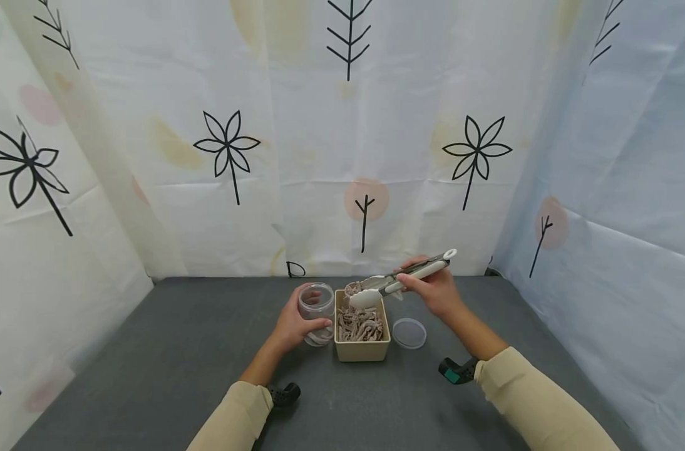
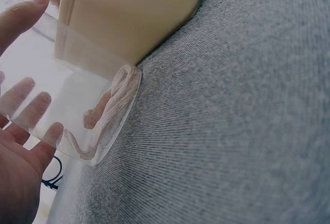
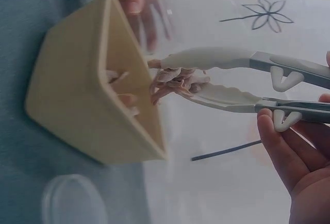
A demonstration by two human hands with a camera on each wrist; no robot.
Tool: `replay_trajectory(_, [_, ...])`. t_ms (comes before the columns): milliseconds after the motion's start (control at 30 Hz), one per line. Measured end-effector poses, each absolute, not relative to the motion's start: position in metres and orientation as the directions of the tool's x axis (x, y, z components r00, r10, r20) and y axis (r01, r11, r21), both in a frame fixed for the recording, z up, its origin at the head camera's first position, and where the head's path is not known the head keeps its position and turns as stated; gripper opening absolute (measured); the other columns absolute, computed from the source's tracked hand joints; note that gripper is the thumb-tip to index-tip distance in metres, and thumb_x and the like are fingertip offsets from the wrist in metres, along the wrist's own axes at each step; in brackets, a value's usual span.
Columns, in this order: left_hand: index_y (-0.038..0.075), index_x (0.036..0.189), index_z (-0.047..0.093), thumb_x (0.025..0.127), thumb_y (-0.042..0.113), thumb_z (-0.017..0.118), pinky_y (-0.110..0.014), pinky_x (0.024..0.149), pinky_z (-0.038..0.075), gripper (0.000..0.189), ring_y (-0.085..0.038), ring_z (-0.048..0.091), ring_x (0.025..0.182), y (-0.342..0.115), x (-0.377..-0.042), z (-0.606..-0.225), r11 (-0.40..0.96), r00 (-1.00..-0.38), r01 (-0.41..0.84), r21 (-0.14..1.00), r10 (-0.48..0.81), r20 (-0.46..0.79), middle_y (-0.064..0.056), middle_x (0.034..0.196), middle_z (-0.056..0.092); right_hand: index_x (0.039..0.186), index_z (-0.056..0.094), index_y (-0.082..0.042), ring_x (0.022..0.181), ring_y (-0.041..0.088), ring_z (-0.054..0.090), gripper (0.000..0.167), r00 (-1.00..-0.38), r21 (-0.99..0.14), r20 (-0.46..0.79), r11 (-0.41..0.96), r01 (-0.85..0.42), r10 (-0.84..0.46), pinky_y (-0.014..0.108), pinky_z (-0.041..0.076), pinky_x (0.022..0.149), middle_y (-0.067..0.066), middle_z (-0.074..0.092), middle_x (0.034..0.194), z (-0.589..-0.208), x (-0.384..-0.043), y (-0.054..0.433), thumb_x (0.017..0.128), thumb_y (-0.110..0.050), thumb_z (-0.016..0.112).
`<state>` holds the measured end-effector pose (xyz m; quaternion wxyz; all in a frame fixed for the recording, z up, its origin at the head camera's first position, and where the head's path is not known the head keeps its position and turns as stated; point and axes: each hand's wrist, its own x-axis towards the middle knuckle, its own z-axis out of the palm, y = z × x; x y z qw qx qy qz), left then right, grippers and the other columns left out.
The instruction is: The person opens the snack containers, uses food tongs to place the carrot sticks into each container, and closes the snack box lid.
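Note:
My left hand [image 1: 290,322] holds a clear, open-topped jar [image 1: 317,309] upright, fingers and thumb around its side. Inside, at the jar's bottom, lies a pale pinkish-brown twisted strip [image 2: 111,110], seen in the left wrist view. Against the jar's right side stands a cream rectangular box [image 1: 362,353] holding many such strips [image 1: 358,326]. With my right hand [image 1: 437,293] I grip grey-and-white tongs [image 1: 421,270] by their handles. Between the white tips of the tongs a small clump of strips [image 3: 178,82] is pinched, over the box's opening in the right wrist view.
A round clear lid [image 1: 409,333] lies flat on the dark grey table [image 1: 207,363], just right of the box. White patterned cloth [image 1: 297,219] hangs behind the table and along both sides. Dark bands [image 1: 458,371] are on both wrists.

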<state>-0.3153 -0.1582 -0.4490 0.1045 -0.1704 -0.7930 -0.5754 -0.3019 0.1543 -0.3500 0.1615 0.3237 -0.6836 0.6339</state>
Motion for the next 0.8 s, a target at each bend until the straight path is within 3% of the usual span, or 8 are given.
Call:
replay_trajectory(267, [0.01, 0.144, 0.038, 0.071, 0.009, 0.088, -0.052, 0.099, 0.036, 0.089, -0.034, 0.051, 0.122, -0.158, -0.314, -0.448, 0.298, -0.928, 0.373, 0.879, 0.137, 0.347, -0.016, 0.134, 0.056, 0.106, 0.059, 0.015, 0.083, 0.014, 0.07, 0.021, -0.744, -0.761, 0.634, 0.0, -0.649, -0.208, 0.03, 0.056, 0.066, 0.035, 0.062, 0.103, -0.323, -0.304, 0.149, 0.087, 0.008, 0.066])
replay_trajectory(533, [-0.002, 0.143, 0.035, 0.072, 0.002, 0.085, -0.056, 0.098, 0.035, 0.087, -0.045, 0.048, 0.122, -0.155, -0.301, -0.431, 0.27, -0.918, 0.393, 0.879, 0.169, 0.358, -0.027, 0.134, 0.051, 0.105, 0.057, 0.016, 0.091, 0.035, 0.069, 0.022, -0.702, -0.736, 0.669, -0.083, -0.672, -0.246, 0.033, 0.056, 0.067, 0.035, 0.063, 0.102, -0.308, -0.308, 0.125, 0.087, 0.01, 0.066])
replay_trajectory(800, [0.009, 0.145, 0.035, 0.071, 0.013, 0.088, -0.054, 0.099, 0.037, 0.091, -0.036, 0.051, 0.123, -0.157, -0.313, -0.447, 0.312, -0.932, 0.361, 0.879, 0.137, 0.334, -0.017, 0.131, 0.057, 0.107, 0.055, 0.018, 0.088, 0.025, 0.07, 0.024, -0.715, -0.769, 0.632, -0.125, -0.627, -0.298, 0.039, 0.056, 0.069, 0.035, 0.062, 0.104, -0.314, -0.312, 0.101, 0.087, 0.01, 0.066])
